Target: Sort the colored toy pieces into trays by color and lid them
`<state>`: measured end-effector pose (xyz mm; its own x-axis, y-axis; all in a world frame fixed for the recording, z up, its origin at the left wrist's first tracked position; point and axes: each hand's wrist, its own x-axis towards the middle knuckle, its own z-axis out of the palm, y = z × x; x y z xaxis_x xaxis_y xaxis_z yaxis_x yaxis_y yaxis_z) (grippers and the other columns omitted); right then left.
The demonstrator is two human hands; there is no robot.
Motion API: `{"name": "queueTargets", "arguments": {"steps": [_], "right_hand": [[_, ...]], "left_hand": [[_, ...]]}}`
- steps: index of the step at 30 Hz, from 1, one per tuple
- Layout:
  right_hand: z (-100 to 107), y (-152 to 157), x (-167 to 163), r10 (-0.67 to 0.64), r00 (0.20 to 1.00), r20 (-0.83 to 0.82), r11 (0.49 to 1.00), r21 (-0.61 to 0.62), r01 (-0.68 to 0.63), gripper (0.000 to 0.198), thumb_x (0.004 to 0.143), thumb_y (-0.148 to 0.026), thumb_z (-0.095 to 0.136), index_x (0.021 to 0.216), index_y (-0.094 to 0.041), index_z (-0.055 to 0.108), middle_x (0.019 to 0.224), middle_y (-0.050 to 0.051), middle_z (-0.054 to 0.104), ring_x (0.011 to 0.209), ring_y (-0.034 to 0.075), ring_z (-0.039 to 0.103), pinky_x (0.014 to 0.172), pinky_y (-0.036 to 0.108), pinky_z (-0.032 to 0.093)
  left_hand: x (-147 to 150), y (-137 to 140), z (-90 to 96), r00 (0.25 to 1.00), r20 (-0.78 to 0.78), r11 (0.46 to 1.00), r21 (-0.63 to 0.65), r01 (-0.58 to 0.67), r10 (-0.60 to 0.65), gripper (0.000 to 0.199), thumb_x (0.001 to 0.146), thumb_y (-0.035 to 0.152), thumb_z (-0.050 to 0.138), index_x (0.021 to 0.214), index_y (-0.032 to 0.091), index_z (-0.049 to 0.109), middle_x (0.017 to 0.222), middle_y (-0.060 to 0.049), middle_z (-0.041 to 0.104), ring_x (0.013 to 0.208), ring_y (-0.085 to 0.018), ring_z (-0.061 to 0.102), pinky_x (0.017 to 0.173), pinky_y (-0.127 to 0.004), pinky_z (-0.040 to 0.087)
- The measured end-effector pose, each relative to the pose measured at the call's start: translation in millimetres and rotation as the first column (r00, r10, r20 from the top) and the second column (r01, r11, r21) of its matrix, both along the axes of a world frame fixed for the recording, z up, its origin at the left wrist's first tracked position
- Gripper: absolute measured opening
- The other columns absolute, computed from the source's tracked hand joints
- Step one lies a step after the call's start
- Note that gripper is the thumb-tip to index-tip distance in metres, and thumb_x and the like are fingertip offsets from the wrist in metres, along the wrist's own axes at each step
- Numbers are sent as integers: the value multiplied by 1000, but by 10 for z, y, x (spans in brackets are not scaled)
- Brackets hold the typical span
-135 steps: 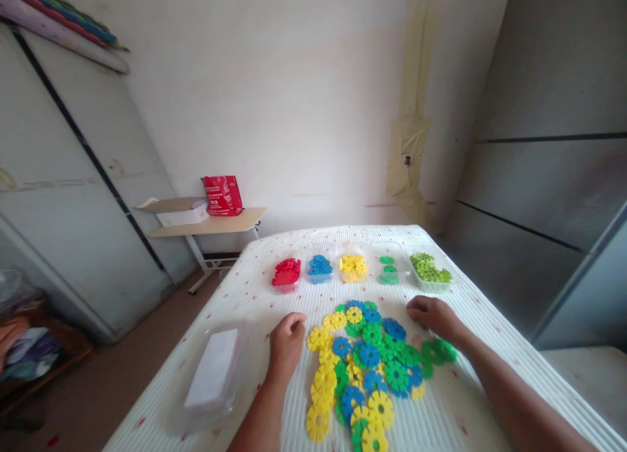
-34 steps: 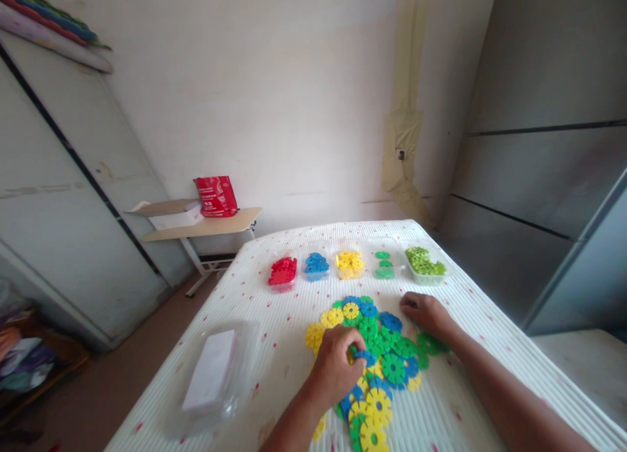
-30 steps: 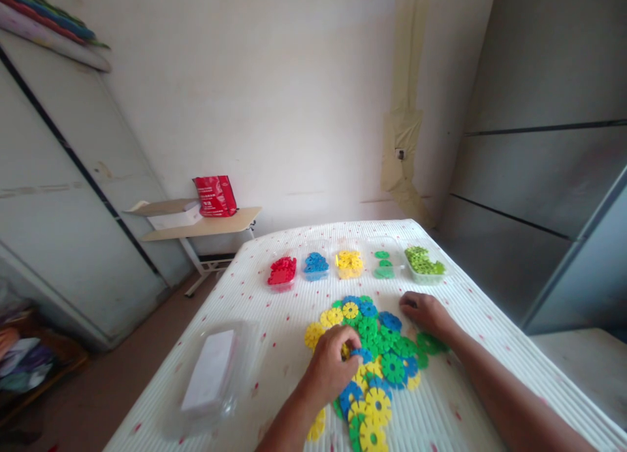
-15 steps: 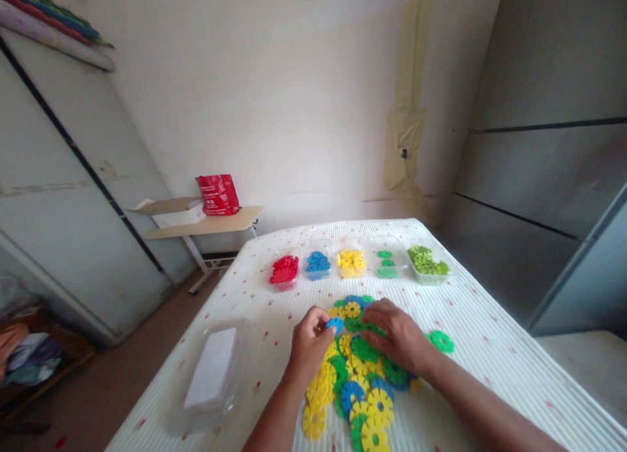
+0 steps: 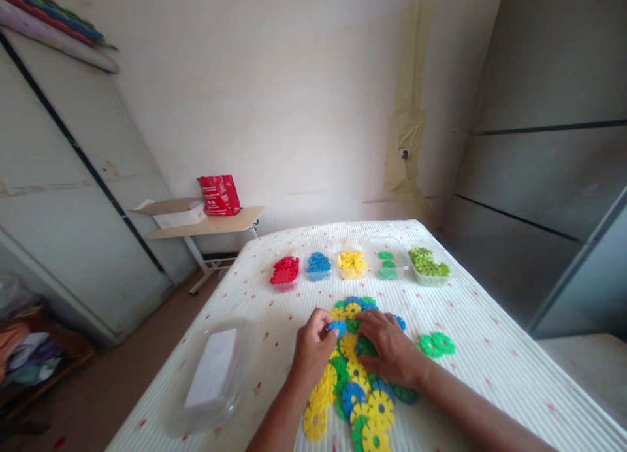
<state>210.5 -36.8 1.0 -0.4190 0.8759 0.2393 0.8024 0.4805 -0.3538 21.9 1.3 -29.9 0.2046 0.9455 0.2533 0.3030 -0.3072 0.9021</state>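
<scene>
Between thumb and fingers, my left hand point(image 5: 313, 344) pinches a blue notched plastic disc point(image 5: 336, 327) above the left side of a pile. Yellow discs point(image 5: 380, 408), green ones and blue ones lie heaped in this pile, running toward the table's near edge. My right hand point(image 5: 389, 347) rests palm down on the pile, its fingers spread over the discs and covering some of them; nothing shows in its grasp. To the right of that hand, green discs point(image 5: 437, 343) lie apart from the heap on the cloth.
Along the far side stand clear tubs with red pieces point(image 5: 285, 270), blue pieces point(image 5: 319, 264), yellow pieces point(image 5: 351, 261), green discs point(image 5: 386, 265) and light green pieces point(image 5: 427, 262). A lidded clear box point(image 5: 215, 373) sits at left. A red bag point(image 5: 219, 194) stands on a side table.
Another green disc now lies beside the single one on the right. My right hand has shifted slightly over the pile; my left hand still pinches the blue disc.
</scene>
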Motion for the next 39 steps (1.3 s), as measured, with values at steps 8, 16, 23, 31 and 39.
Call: {"name": "queueTargets", "arguments": {"steps": [8, 16, 23, 31, 39], "right_hand": [[41, 23, -8, -2, 987, -160, 999, 42, 9, 12, 67, -10, 52, 72, -20, 57, 92, 3, 59, 92, 19, 50, 83, 34, 35], [53, 68, 29, -8, 885, -465, 999, 30, 24, 15, 81, -27, 51, 82, -21, 65, 77, 3, 63, 76, 15, 57, 69, 27, 44], [31, 39, -26, -99, 855, -510, 995, -60, 79, 16, 80, -32, 52, 78, -20, 62, 74, 1, 64, 67, 13, 57, 62, 24, 44], [-10, 41, -59, -108, 857, -503, 994, -72, 83, 13, 81, -28, 50, 77, -20, 60, 73, 0, 62, 67, 12, 55, 62, 23, 43], [138, 56, 99, -125, 836, -535, 992, -59, 111, 24, 84, -35, 42, 80, -19, 59, 71, 0, 61, 65, 13, 54, 60, 23, 44]], "left_hand": [[33, -28, 11, 999, -16, 999, 17, 29, -29, 16, 77, 23, 48, 92, 20, 51, 65, 6, 52, 54, -7, 47, 54, -17, 37], [71, -59, 31, 998, -24, 998, -27, 62, -62, 17, 76, 24, 47, 91, 19, 54, 73, 2, 60, 59, -9, 54, 57, -18, 42], [96, -106, 57, 992, 4, 991, -47, 125, -125, 18, 77, 23, 46, 92, 19, 54, 67, 3, 57, 57, -9, 56, 56, -19, 43], [128, -101, 43, 992, 13, 990, -61, 124, -123, 16, 70, 15, 50, 85, 18, 54, 58, 6, 50, 50, -7, 50, 50, -17, 38], [37, 101, 199, 983, 181, 984, -180, -1, 34, 14, 64, 20, 54, 77, 17, 53, 57, 6, 55, 44, -6, 49, 43, -16, 36]]}}
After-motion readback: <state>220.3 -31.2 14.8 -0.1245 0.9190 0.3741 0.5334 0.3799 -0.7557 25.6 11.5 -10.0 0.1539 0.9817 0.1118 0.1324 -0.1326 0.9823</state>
